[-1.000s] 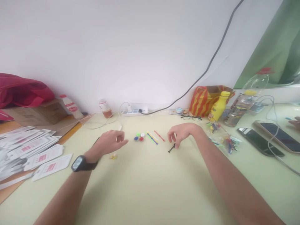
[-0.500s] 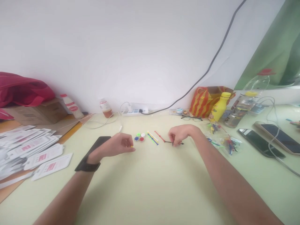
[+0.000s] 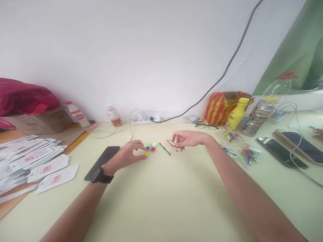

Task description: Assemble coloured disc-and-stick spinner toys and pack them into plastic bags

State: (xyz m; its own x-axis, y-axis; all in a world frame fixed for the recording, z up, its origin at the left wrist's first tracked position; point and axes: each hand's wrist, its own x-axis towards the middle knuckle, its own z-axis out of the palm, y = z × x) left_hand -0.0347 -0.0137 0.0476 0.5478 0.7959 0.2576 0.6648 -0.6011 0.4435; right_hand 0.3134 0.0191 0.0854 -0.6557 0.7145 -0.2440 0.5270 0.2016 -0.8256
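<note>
My left hand (image 3: 130,153), wearing a dark watch, has thumb and index finger closed at the edges of a small yellow disc (image 3: 145,154). Just beyond it lie small green, white, blue and red (image 3: 152,149) discs in a cluster. To their right, thin plastic sticks lie side by side, the blue one (image 3: 165,149) and a yellow one among them. My right hand (image 3: 182,139) pinches a thin black stick (image 3: 183,149), mostly hidden by the fingers, over a red stick (image 3: 170,143) with arrow-like ends.
A dark phone (image 3: 101,163) lies under my left wrist. White badges (image 3: 47,171) are piled at left. Plastic bags of small colourful pieces (image 3: 248,154) lie right of my right forearm, near a yellow bottle (image 3: 237,114), glasses (image 3: 207,126) and two phones. A power strip (image 3: 145,120) lines the wall.
My left hand has moved slightly right and away with the yellow disc, up to the other discs. My right hand has shifted left and lifted the black stick towards the red one.
</note>
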